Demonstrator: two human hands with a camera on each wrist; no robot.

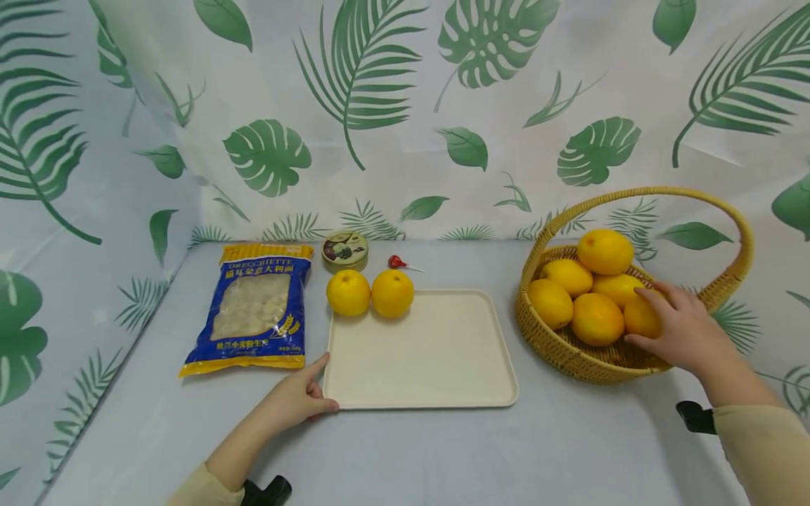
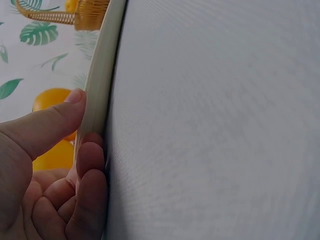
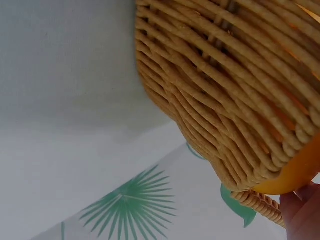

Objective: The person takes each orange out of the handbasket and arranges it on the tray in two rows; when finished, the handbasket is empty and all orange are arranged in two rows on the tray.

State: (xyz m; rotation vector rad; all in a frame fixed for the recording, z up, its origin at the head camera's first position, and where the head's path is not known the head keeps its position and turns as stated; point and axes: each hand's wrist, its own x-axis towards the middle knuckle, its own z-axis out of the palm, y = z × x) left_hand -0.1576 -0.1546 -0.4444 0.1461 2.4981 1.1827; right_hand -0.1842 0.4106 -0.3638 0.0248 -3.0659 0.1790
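At the near left corner of a cream rectangular tray [image 1: 424, 358], my left hand [image 1: 294, 399] pinches the rim. The left wrist view shows the thumb over the tray's edge [image 2: 97, 95] and curled fingers against its side. Two oranges, one on the left [image 1: 349, 293] and one on the right [image 1: 392, 293], sit side by side at the tray's far left corner. My right hand [image 1: 686, 330] reaches into a wicker basket [image 1: 569, 360] and grips an orange [image 1: 642, 318] at its right side. In the right wrist view, basket weave hides most of that orange [image 3: 292, 172].
Several other oranges [image 1: 598, 320] fill the basket, under its tall arched handle [image 1: 658, 191]. Left of the tray lies a blue and yellow pasta bag [image 1: 253, 309]. Behind the tray are a round tin [image 1: 344, 249] and a red lollipop [image 1: 396, 262]. A leaf-patterned cloth [image 1: 392, 161] hangs behind.
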